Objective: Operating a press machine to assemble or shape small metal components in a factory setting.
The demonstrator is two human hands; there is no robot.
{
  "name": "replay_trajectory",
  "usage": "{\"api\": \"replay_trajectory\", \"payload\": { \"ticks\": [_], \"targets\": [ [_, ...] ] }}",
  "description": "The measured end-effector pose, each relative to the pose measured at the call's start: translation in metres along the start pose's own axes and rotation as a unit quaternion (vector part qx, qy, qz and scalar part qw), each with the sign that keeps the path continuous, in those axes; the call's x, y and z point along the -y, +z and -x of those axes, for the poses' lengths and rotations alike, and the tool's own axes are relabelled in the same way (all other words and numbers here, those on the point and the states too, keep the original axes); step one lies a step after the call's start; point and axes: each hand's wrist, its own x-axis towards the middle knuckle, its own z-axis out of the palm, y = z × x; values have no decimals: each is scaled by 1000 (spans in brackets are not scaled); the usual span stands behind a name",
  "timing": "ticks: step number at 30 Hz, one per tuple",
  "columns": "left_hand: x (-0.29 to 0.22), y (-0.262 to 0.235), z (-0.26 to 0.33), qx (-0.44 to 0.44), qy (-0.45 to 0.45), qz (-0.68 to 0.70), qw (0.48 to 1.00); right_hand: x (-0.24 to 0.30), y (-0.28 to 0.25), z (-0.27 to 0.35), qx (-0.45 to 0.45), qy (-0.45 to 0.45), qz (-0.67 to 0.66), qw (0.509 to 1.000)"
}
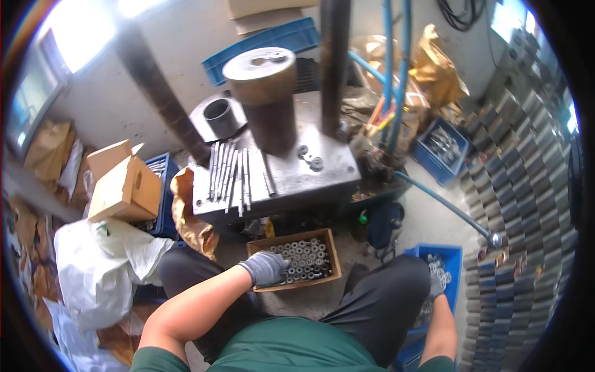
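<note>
My left hand (268, 268), in a grey knitted glove, is closed at the left side of an open cardboard box (338, 268). Its fingers curl over the edge of the contents, and what they hold, if anything, is hidden. Rows of small round metal parts (305, 255) with centre holes fill this box. Off to the right, my gloved right hand (436, 284) reaches into a blue plastic crate (457, 255), against loose round metal pieces (441, 274) with holes. My knee and the small size hide how its fingers are set.
Ahead stands a metal press table (291, 186) with several rods (230, 177), a thick cylinder (269, 118) and a hollow sleeve (220, 119). A ball-ended lever (494, 239) juts toward the right. Stacked metal pieces (520, 186) rise beyond it. At left are a carton (127, 186) and white sack (93, 266).
</note>
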Motion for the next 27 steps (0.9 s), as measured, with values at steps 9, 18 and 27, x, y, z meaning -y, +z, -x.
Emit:
{"api": "replay_trajectory", "payload": {
  "ticks": [9, 18, 27],
  "targets": [
    [-16, -16, 5, -64, 72, -8, 995, 225, -171, -25, -24, -18, -158, 987],
    [-71, -46, -18, -385, 223, 437, 782, 535, -233, 5, 171, -131, -482, 849],
    [-66, -1, -37, -199, 103, 873, 434, 540, -283, 20, -94, -446, -201, 867]
  ]
}}
